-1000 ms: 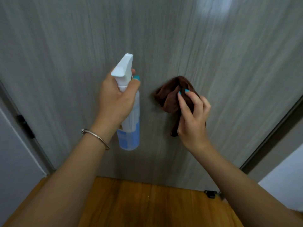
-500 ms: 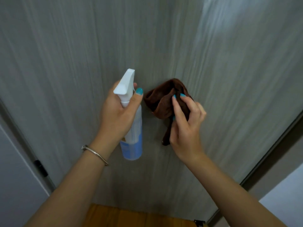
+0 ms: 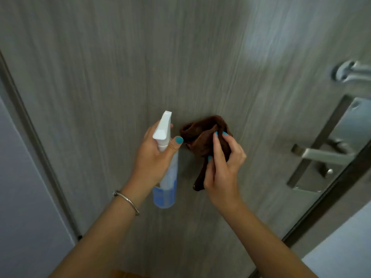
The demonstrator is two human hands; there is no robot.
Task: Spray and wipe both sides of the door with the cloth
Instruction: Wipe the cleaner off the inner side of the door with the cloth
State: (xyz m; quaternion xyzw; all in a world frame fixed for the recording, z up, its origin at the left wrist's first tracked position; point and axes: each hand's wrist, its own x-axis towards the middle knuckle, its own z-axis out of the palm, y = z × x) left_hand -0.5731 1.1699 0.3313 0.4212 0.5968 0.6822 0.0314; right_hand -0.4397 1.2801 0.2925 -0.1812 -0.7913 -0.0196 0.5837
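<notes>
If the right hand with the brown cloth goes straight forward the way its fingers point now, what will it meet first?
Most likely the grey door. The right hand grips the brown cloth, which is bunched ahead of the fingertips, so the cloth would press on the panel first. Whether it already touches is unclear.

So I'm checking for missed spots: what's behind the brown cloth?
The grey door shows all round the brown cloth, held by the right hand. The patch directly behind the cloth is covered.
</notes>
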